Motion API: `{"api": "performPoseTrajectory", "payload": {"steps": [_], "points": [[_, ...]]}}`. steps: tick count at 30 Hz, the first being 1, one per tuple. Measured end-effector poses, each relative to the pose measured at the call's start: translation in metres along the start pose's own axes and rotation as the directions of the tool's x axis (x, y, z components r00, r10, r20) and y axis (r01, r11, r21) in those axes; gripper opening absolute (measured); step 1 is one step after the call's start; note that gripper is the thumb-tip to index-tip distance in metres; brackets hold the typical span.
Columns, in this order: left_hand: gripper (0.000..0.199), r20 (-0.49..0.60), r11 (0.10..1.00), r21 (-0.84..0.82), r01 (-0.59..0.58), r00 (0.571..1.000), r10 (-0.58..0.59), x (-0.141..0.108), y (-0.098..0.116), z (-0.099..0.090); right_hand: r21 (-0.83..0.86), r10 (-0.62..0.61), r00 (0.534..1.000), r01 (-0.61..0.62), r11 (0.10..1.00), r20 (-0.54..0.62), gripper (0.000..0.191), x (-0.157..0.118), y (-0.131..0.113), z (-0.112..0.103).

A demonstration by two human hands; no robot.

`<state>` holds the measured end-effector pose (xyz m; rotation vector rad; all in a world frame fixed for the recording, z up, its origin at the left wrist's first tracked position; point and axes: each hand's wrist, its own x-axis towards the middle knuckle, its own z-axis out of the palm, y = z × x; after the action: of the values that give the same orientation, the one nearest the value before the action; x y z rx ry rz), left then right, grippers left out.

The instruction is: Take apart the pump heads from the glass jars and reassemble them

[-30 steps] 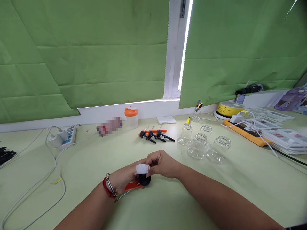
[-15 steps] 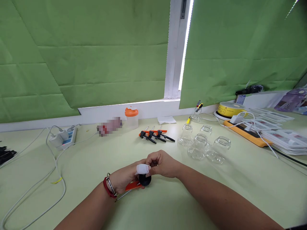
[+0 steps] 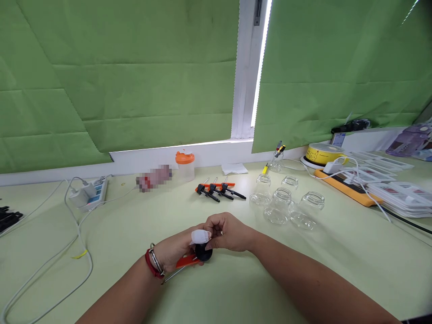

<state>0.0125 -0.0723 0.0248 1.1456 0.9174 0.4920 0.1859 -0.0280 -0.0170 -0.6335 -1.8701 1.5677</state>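
Note:
My left hand (image 3: 180, 249) is closed around a tool with an orange bar (image 3: 187, 261), a thin metal rod (image 3: 173, 274) and a round black knob (image 3: 204, 253). Something white, perhaps a finger wrap (image 3: 200, 236), covers the tip of the left thumb. My right hand (image 3: 227, 231) is closed, its thumb and fingers pinched against the upper edge of the black knob. Whether anything small sits between those fingers is hidden. Similar orange-and-black tools (image 3: 221, 191) with metal rods lie in a row beyond my hands.
Several clear glass jars (image 3: 278, 208) stand right of my hands. At the back are an orange-lidded cup (image 3: 185, 166) and a white paper (image 3: 234, 168). A power strip (image 3: 96, 195) with looping cables lies left; an orange power strip (image 3: 351, 189) and stacked white trays (image 3: 403, 198) are right.
Both hands stay in nearly the same place on the tool, with only a very slight shift of the fingers at the knob.

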Motion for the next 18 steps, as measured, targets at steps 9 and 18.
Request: {"api": "performPoseTrajectory", "payload": {"steps": [9, 18], "points": [[0.034, 0.024, 1.000, -0.025, -0.004, 1.000, 0.005, 0.0017, -0.0032, -0.0037, 0.048, -0.024, 1.000, 0.023, 0.999, 0.019, 0.027, 0.0010, 0.0007, 0.0002], [0.033, 0.033, 1.000, -0.030, -0.003, 0.999, 0.004, 0.0018, -0.0052, -0.0063, 0.035, -0.021, 0.999, 0.020, 0.999, 0.027, 0.029, 0.0006, 0.0006, 0.0002]]}}
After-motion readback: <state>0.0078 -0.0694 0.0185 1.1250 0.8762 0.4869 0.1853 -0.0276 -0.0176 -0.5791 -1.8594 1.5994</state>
